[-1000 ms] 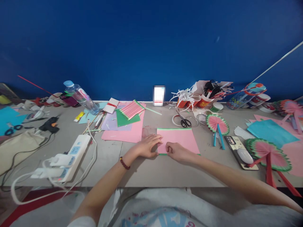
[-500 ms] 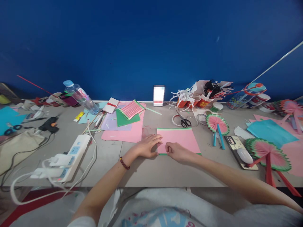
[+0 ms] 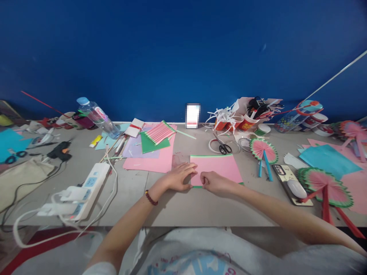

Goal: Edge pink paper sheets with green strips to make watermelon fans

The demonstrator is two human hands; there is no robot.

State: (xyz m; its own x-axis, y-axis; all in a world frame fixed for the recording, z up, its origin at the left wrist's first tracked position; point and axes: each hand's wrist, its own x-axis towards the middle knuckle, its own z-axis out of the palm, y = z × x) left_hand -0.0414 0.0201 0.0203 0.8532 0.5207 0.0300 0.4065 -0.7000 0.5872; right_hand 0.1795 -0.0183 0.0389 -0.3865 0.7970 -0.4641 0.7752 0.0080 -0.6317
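Observation:
A pink sheet of paper (image 3: pixel 216 166) with green strips along its far and near edges lies flat in front of me. My left hand (image 3: pixel 180 176) rests over its left edge, fingers stretched out and spread, holding nothing. At the near edge, my right hand (image 3: pixel 213 182) is closed, its fingertips curled down and pinched on the paper's green border. The exact grip is hidden under the fingers. Black-handled scissors (image 3: pixel 225 148) and a roll of tape (image 3: pixel 213 145) lie just beyond the sheet.
Left of the sheet are a pleated pink strip (image 3: pixel 159 133), green card (image 3: pixel 155 145), a power strip (image 3: pixel 91 191) and a bottle (image 3: pixel 99 116). To the right lie paper fans (image 3: pixel 263 150), a phone (image 3: pixel 282 173) with a mouse (image 3: pixel 296 188) on it, and blue paper (image 3: pixel 329 161). Cups (image 3: pixel 247 123) stand behind.
Both hands stay almost in place. The near right corner of the pink paper appears slightly farther from me, with less of its green strip showing right of my right hand.

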